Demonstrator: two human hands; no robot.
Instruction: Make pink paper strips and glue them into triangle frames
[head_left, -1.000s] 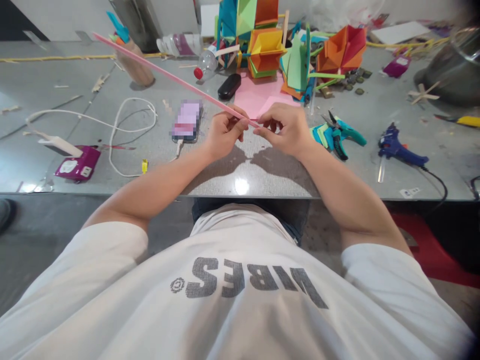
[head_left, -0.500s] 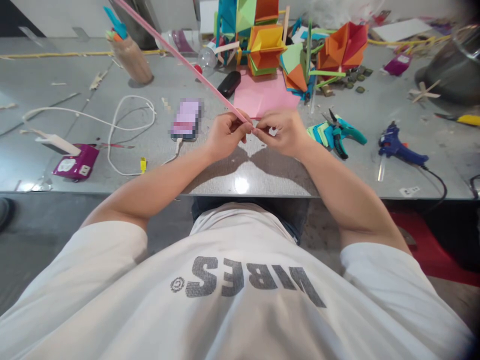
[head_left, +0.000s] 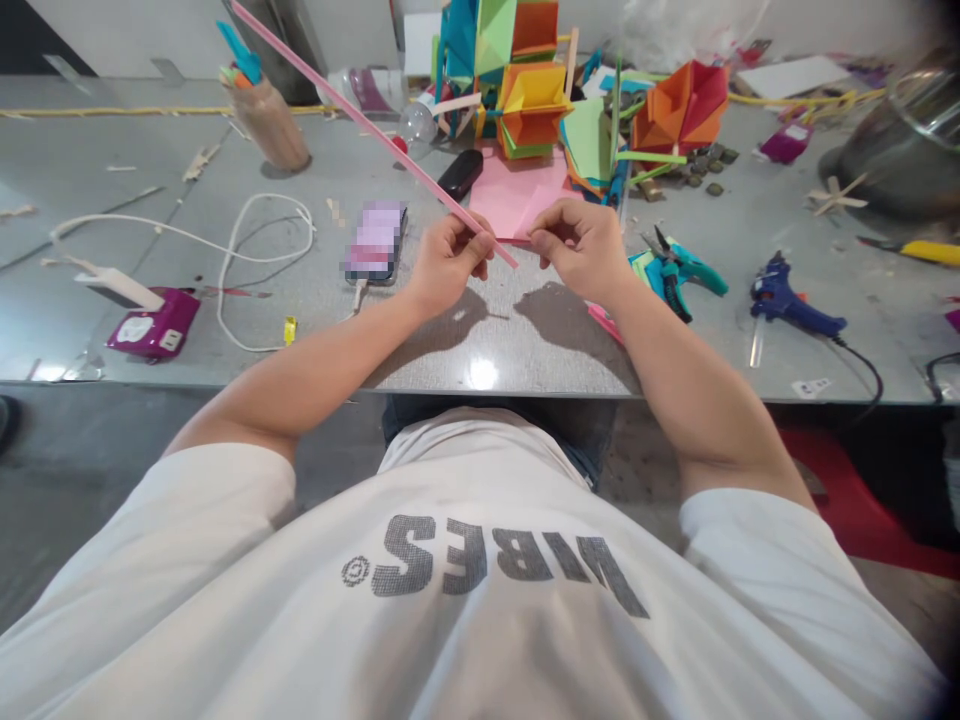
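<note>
Between the thumb and fingers of my left hand point(head_left: 448, 262) is a long, narrow pink paper strip point(head_left: 360, 120). Its upper part slants far up to the left, and a short end pokes out past my thumb toward the lower right. My right hand point(head_left: 577, 245) is apart from the strip, a little to its right, with thumb and fingers closed together; whether anything sits in that pinch is too small to tell. Just beyond both hands, pink paper sheets point(head_left: 499, 195) lie on the table. Under my right wrist a pink object point(head_left: 606, 322) shows partly.
Folded colored paper shapes point(head_left: 532, 100) stand at the back. Teal-handled pliers point(head_left: 694, 268) and a blue glue gun point(head_left: 796, 298) lie to the right. A phone point(head_left: 375, 240), a white cable point(head_left: 225, 250) and a purple power adapter point(head_left: 154, 325) are on the left.
My right hand has come away from the strip's lower end and shifted right. The strip's end now shows below my left hand, which still grips it. A pink object has appeared under my right wrist.
</note>
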